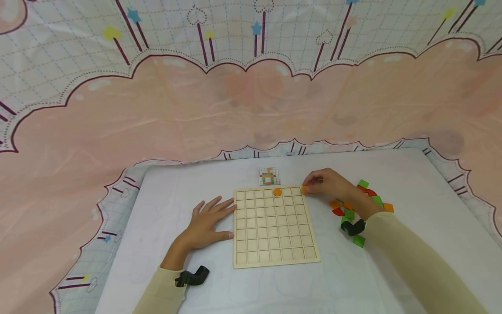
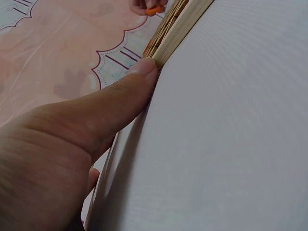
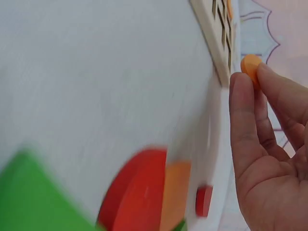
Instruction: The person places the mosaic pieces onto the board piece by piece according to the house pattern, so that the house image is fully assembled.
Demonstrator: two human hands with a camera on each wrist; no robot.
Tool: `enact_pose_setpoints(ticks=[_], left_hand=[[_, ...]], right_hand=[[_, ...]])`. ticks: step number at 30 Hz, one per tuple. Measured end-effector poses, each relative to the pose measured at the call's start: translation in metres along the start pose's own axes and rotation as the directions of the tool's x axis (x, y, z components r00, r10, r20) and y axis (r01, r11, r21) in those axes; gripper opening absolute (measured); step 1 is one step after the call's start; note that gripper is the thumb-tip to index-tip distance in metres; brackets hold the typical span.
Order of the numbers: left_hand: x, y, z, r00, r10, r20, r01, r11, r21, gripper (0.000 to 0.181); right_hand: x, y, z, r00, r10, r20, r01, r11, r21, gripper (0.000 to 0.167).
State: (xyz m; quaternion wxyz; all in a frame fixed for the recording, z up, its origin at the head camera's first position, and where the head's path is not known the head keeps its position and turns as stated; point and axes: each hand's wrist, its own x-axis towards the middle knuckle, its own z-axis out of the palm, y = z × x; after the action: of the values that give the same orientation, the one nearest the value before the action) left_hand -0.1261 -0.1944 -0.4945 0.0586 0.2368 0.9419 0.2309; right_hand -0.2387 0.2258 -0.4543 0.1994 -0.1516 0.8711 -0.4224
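A pale wooden grid board lies in the middle of the white table. In its top row sits a round orange piece. My left hand rests with spread fingers against the board's left edge; the left wrist view shows the thumb touching the board's side. Between thumb and fingertips, my right hand pinches a small orange piece with a rounded edge, near the board's top right corner. Fingers partly cover that piece, so its whole outline is hidden.
Right of the board, under and around the right forearm, lie loose green pieces, red pieces and orange pieces. A small card with a coloured grid picture lies just beyond the board. Patterned cloth hangs behind the table.
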Motion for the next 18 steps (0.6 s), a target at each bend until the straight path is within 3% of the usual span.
enact_pose_setpoints(ticks=[7, 18], left_hand=[[-0.001, 0.001, -0.001, 1.0, 0.002, 0.0, -0.002, 1.0, -0.005, 0.082], [0.0, 0.003, -0.002, 1.0, 0.004, -0.011, -0.005, 1.0, -0.012, 0.081]], right_hand=[[0.011, -0.012, 0.012, 1.0, 0.022, 0.008, -0.022, 0.997, 0.072, 0.023], [0.026, -0.024, 0.031, 0.999, -0.002, 0.033, -0.005, 0.979, 0.202, 0.021]])
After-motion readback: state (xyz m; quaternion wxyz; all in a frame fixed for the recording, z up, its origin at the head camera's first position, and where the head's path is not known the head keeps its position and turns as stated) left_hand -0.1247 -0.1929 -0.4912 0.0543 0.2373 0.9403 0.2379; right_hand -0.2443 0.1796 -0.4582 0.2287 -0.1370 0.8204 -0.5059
